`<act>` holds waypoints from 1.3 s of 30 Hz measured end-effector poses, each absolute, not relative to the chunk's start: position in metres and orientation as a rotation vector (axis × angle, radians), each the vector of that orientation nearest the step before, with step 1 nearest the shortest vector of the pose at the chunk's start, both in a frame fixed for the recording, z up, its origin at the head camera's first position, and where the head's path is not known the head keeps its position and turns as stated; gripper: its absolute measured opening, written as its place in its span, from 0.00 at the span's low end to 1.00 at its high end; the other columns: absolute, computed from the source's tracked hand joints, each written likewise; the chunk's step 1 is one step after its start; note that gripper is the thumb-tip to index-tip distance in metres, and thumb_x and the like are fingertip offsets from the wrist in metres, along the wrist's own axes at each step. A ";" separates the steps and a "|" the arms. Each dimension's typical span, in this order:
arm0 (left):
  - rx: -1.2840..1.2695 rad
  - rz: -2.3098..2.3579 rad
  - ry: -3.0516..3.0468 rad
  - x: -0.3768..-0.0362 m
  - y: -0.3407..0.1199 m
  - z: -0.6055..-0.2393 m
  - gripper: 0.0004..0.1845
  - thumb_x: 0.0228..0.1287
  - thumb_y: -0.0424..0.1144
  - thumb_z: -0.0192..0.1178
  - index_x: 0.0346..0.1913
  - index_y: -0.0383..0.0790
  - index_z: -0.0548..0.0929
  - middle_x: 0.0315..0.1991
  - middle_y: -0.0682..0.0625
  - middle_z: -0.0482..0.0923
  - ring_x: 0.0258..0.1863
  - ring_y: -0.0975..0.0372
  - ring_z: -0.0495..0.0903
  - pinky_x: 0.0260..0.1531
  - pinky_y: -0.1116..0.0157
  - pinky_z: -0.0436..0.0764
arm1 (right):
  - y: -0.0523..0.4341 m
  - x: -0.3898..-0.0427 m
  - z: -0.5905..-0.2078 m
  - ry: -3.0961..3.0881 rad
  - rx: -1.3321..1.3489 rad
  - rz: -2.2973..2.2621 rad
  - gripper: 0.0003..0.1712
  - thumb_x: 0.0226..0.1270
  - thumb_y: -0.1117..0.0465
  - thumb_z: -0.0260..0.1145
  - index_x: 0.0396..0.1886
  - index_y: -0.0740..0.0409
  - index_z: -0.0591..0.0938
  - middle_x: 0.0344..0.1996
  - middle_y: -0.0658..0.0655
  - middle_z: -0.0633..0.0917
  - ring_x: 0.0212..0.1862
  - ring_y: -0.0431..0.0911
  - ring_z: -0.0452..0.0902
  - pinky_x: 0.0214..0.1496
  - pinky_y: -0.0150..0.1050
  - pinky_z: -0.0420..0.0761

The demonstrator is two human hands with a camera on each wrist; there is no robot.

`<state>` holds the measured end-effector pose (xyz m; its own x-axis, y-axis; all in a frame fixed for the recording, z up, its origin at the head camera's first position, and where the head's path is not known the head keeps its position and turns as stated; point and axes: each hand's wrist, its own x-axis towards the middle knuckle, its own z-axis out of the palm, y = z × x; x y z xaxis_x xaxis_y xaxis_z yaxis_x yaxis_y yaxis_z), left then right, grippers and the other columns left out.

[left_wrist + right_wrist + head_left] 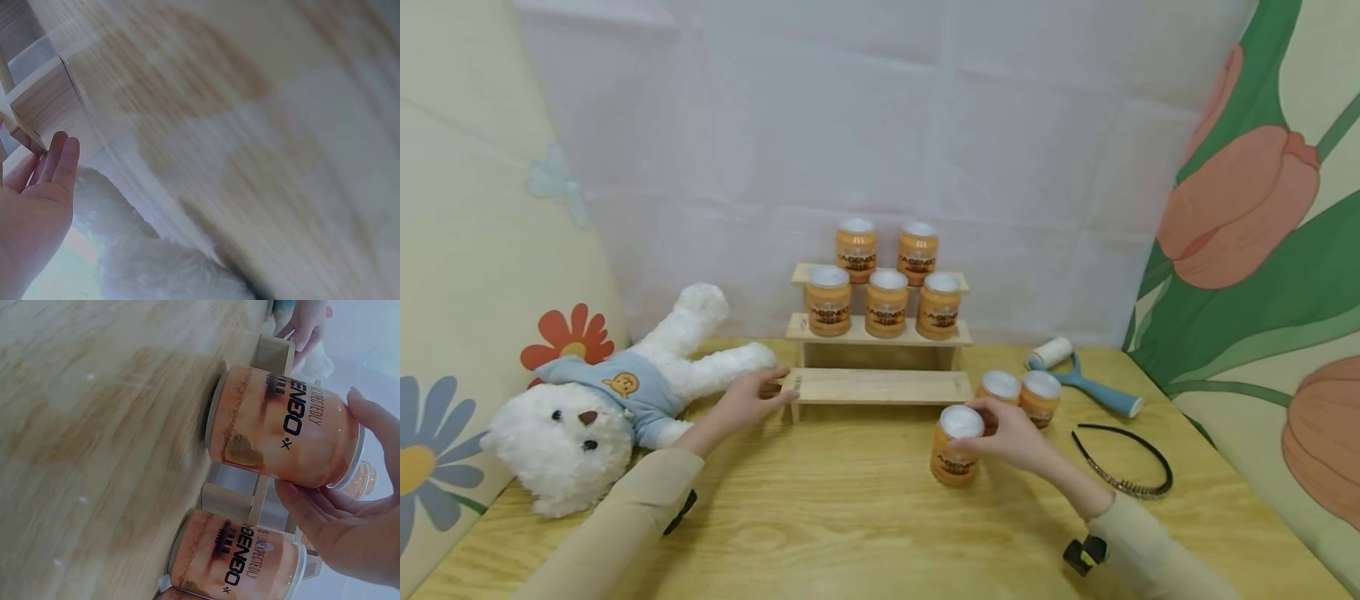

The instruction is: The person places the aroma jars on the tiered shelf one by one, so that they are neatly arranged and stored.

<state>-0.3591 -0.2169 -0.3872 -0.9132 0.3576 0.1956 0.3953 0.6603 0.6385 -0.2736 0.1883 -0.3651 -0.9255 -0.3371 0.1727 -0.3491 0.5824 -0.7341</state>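
My right hand (992, 429) grips an orange jar with a white lid (953, 462) from above; the jar stands on the wooden table (820, 533) in front of a three-step wooden stand (880, 386). In the right wrist view, fingers and thumb of the right hand (350, 519) curl round this jar (281, 431) near its lid. My left hand (771, 390) rests with straight fingers against the left end of the bare lowest step. The left wrist view shows those fingers (59, 162) at the step's end (44, 100). Two jars (1000, 386) stand just behind the held one.
Three jars (886, 304) fill the middle step and two (856, 248) the top. A white teddy bear (617, 400) lies at the left beside my left arm. A lint roller (1075, 371) and a black headband (1127, 462) lie to the right. A white curtain hangs behind.
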 end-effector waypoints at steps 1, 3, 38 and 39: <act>-0.637 -1.105 -2.816 -0.359 -0.217 -0.387 0.36 0.66 0.51 0.56 0.67 0.28 0.63 0.66 0.31 0.63 0.57 0.40 0.72 0.53 0.49 0.78 | 0.187 -0.274 -0.365 -2.772 0.606 1.300 0.35 0.50 0.48 0.75 0.54 0.61 0.76 0.42 0.57 0.83 0.41 0.43 0.80 0.37 0.34 0.81; -0.640 -1.103 -2.821 -0.359 -0.217 -0.388 0.37 0.66 0.52 0.56 0.68 0.29 0.63 0.66 0.32 0.62 0.57 0.40 0.72 0.53 0.49 0.77 | 0.184 -0.274 -0.363 -2.757 0.620 1.311 0.33 0.50 0.48 0.75 0.54 0.60 0.77 0.42 0.56 0.83 0.41 0.43 0.80 0.37 0.34 0.81; -0.653 -1.135 -2.828 -0.355 -0.218 -0.385 0.34 0.68 0.49 0.55 0.69 0.31 0.62 0.66 0.33 0.63 0.58 0.40 0.71 0.54 0.49 0.77 | 0.081 -0.323 -0.319 -2.528 0.648 1.525 0.29 0.52 0.52 0.74 0.54 0.55 0.79 0.45 0.56 0.83 0.44 0.48 0.80 0.42 0.36 0.82; -0.656 -1.133 -2.827 -0.355 -0.218 -0.385 0.34 0.68 0.49 0.55 0.69 0.31 0.62 0.66 0.33 0.63 0.58 0.40 0.71 0.54 0.49 0.77 | 0.078 -0.322 -0.316 -2.524 0.650 1.537 0.29 0.53 0.54 0.74 0.54 0.57 0.79 0.45 0.58 0.83 0.44 0.49 0.80 0.42 0.36 0.82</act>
